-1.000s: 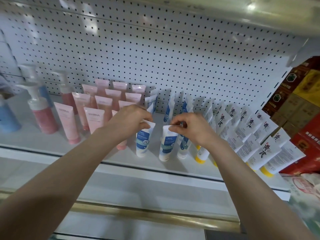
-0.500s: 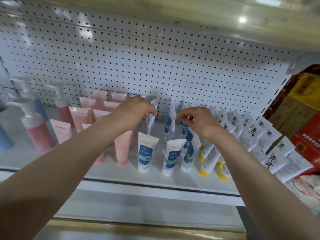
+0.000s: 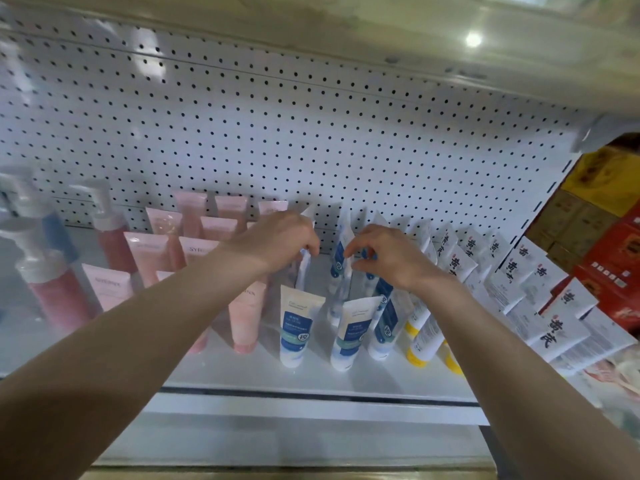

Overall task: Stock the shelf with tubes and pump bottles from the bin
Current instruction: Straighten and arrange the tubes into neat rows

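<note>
Left hand [image 3: 277,239]: pinches top of blue-white tube [image 3: 304,271].
Right hand [image 3: 391,258]: pinches neighbouring tube [image 3: 338,266].
Shelf [image 3: 242,374]: carries both tubes.

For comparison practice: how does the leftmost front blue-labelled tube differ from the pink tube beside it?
The blue-labelled tube is white with a blue label; the pink tube is pink with faint print. The blue-labelled tube's cap is white, the pink tube's pink. Both stand cap-down.
</note>
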Available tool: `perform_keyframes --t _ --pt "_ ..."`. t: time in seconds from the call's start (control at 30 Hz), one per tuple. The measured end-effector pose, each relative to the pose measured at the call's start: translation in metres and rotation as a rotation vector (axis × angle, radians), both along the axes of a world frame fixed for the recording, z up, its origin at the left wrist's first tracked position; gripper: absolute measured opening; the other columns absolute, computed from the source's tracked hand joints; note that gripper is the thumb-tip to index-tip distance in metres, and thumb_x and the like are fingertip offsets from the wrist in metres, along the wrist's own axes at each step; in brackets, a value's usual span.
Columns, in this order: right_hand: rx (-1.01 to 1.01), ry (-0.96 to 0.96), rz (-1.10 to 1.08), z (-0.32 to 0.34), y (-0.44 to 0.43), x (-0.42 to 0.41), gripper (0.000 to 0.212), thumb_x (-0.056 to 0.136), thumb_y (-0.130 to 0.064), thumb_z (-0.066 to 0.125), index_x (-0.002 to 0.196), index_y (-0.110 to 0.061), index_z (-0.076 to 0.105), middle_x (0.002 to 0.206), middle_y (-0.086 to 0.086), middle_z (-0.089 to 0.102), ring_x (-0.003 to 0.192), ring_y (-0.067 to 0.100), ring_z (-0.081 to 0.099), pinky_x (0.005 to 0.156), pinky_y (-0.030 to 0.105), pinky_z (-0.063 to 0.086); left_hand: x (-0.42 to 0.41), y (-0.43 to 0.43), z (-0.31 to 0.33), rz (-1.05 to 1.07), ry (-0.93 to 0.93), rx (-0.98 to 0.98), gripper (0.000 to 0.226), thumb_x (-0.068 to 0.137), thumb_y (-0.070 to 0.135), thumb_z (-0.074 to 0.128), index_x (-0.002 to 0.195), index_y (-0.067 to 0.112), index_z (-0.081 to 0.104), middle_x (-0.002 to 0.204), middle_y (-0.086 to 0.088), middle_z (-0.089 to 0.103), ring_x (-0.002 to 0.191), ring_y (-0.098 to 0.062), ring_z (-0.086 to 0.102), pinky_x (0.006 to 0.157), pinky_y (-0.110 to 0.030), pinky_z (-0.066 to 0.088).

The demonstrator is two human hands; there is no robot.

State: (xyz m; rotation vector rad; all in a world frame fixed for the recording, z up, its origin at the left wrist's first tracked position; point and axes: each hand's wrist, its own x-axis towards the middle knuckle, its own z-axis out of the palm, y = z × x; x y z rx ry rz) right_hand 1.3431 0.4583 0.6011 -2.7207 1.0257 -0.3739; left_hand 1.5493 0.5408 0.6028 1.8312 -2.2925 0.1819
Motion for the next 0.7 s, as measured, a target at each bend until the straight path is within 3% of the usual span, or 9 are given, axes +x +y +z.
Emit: perform_keyframes --t 0.07,0.2,0.37,0.5,0.7 --pt "-0.002 -0.012 0.005 -0.0005 -0.0015 0.0009 0.016 0.086 -0.016 0.073 0.101 -0.019 0.074 0.102 -0.009 0.055 0.085 0.011 0.053 0.077 0.020 0.036 0.0017 -0.0012 -0.0020 -0.015 0.024 -0.005 0.034 0.087 0.000 0.058 0.107 0.023 0.072 0.108 0.003 0.061 0.104 -0.019 0.057 0.078 -0.029 0.035" --pt "0.017 -0.049 0.020 -0.0041 -0.0043 0.0019 0.011 0.085 -0.017 0.074 0.095 -0.020 0.074 0.091 -0.017 0.055 0.080 0.009 0.054 0.075 0.021 0.037 0.0032 -0.0028 -0.0039 -0.020 0.051 -0.004 0.028 0.086 0.001 0.064 0.102 0.021 0.073 0.105 0.002 0.058 0.098 -0.018 0.059 0.073 -0.022 0.032" --pt "0.011 -0.072 0.024 -0.0061 -0.0051 -0.0003 0.008 0.084 -0.019 0.074 0.092 -0.020 0.074 0.080 -0.017 0.056 0.077 0.009 0.057 0.073 0.025 0.044 -0.0001 -0.0042 -0.0051 -0.015 0.047 -0.045 0.021 0.083 0.007 0.072 0.097 0.023 0.073 0.106 0.004 0.064 0.105 -0.015 0.055 0.078 -0.022 0.035" --pt "0.048 -0.119 0.022 -0.0069 -0.0046 -0.0015 0.005 0.084 -0.016 0.074 0.089 -0.016 0.074 0.073 -0.018 0.060 0.069 -0.001 0.057 0.071 0.020 0.045 -0.0009 -0.0057 -0.0073 0.057 0.103 -0.009 0.020 0.083 0.008 0.070 0.092 0.026 0.073 0.091 0.009 0.057 0.095 -0.010 0.061 0.062 -0.013 0.024" --pt "0.041 -0.099 0.015 -0.0085 -0.0070 -0.0045 0.005 0.085 -0.022 0.073 0.086 -0.018 0.072 0.067 -0.017 0.061 0.064 0.001 0.058 0.073 0.028 0.052 -0.0061 -0.0047 -0.0075 0.092 0.112 -0.016 0.016 0.085 0.011 0.067 0.091 0.024 0.074 0.089 0.006 0.064 0.093 -0.017 0.058 0.068 -0.024 0.033"
